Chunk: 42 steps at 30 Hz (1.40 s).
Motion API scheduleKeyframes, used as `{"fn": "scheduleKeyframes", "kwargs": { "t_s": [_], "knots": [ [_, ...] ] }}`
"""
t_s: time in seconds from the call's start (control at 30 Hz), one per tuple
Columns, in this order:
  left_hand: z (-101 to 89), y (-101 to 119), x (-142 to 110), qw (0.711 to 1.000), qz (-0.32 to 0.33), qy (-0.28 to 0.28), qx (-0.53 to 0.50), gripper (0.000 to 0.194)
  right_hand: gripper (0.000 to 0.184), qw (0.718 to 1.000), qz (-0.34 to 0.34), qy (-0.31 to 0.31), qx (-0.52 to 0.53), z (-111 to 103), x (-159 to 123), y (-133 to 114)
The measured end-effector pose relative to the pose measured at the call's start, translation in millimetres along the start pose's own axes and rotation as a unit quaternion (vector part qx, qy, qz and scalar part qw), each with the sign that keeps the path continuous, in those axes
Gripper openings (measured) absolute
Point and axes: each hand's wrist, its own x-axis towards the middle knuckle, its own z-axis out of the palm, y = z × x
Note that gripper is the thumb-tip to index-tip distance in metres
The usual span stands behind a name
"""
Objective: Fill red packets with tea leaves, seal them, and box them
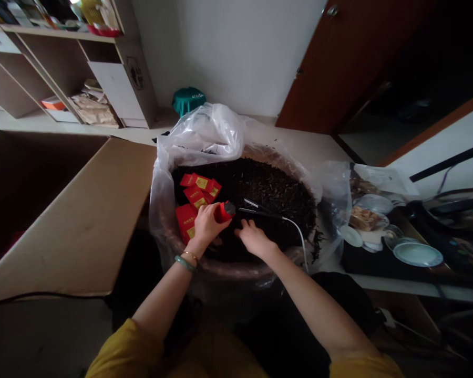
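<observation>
My left hand (207, 224) is closed around a small red packet (224, 212), whose open mouth faces right and looks dark inside. Just to the right, my right hand (254, 237) rests low over the dark loose tea leaves (271, 181), fingers curled down at them; whether they pinch any leaves I cannot make out. Several flat red packets (197, 197) with gold labels lie on the leaves beyond and beside my left hand. A black hair-straightener-like sealer (260, 210) with a white cord lies on the leaves, its two arms apart, just beyond my right hand.
Clear plastic (205, 131) lines the round basket holding the leaves. An open cardboard box (79, 210) stands at left. On the right, a low table carries a pale bowl (418, 253) and small dishes. A green bin (188, 100) stands by the wall.
</observation>
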Motion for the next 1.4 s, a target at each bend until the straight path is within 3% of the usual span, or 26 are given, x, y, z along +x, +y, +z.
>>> {"fn": "scheduleKeyframes", "kwargs": {
  "t_s": [0.13,0.23,0.4,0.53,0.67,0.77,0.87,0.93,1.0,1.07,1.13,1.2,1.27,1.3,1.33,1.4],
  "knots": [
    [0.3,-0.2,0.2,1.000,0.007,-0.007,0.000,0.048,0.038,0.997,0.016,0.007,0.079,-7.4,6.2,22.6],
    [0.7,0.2,0.2,1.000,0.007,-0.012,0.001,0.047,0.029,0.979,-0.008,0.063,0.194,-13.9,9.6,44.0],
    [2.4,2.8,-1.0,0.998,0.034,-0.044,0.004,0.047,0.015,0.896,-0.022,0.231,0.378,-31.7,7.3,53.4],
    [4.7,3.7,-2.3,0.997,0.047,-0.065,0.009,0.049,0.022,0.854,-0.026,0.299,0.424,-39.3,7.8,39.4],
    [6.8,1.5,-2.3,0.996,0.052,-0.072,0.007,0.053,0.044,0.832,-0.039,0.280,0.477,-35.4,11.1,28.1],
    [7.5,0.4,-2.1,0.996,0.054,-0.071,0.003,0.054,0.054,0.796,-0.052,0.235,0.555,-31.8,10.9,22.4],
    [7.5,0.5,-2.0,0.997,0.050,-0.059,-0.007,0.053,0.050,0.765,-0.079,0.197,0.608,-32.2,9.7,19.6],
    [7.0,0.8,-1.7,0.998,0.045,-0.045,-0.017,0.053,0.043,0.761,-0.079,0.202,0.611,-34.0,10.1,22.6],
    [6.2,1.2,-0.9,0.999,0.033,-0.029,-0.026,0.052,0.035,0.777,-0.040,0.223,0.587,-35.0,11.2,29.8],
    [5.0,1.6,0.0,0.999,0.016,-0.015,-0.030,0.051,0.032,0.831,0.002,0.218,0.511,-32.9,11.7,36.9],
    [3.9,1.9,0.7,0.999,0.006,-0.006,-0.034,0.049,0.038,0.913,0.010,0.141,0.382,-26.7,10.9,37.9],
    [3.1,2.1,1.0,0.999,0.002,-0.004,-0.039,0.048,0.074,0.973,0.009,0.017,0.232,-16.9,9.2,29.0],
    [2.6,2.2,0.9,0.999,-0.001,-0.005,-0.042,0.048,0.111,0.990,0.042,-0.067,0.112,-5.6,7.5,12.6],
    [2.5,2.4,0.8,0.999,-0.003,-0.005,-0.042,0.049,0.116,0.993,0.044,-0.083,0.073,-0.3,6.9,3.3],
    [2.5,2.5,0.7,0.999,-0.006,-0.005,-0.043,0.049,0.112,0.995,0.033,-0.082,0.046,4.3,6.4,-5.5],
    [2.4,3.0,0.4,0.999,-0.010,-0.006,-0.044,0.049,0.086,0.999,-0.005,-0.053,0.012,11.0,5.6,-19.8]
  ]
}}
